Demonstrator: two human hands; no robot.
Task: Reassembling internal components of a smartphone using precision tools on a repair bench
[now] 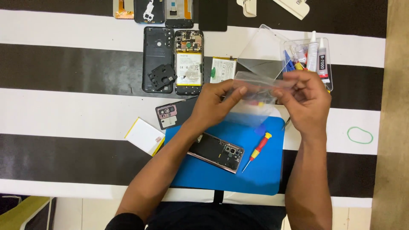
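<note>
Above the blue mat (264,170) on the desk (64,30), we pinch a clear plastic bag (255,87) with both hands, left hand (217,102) and right hand (304,100) closed on its ends; it looks light, floppy, slippery, best gripped at edges.

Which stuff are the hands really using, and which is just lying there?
In use: clear plastic bag, held by left hand and right hand.

Lying about: opened phone, screwdriver, blue mat, glue tubes, green rubber band, spare battery.
</note>
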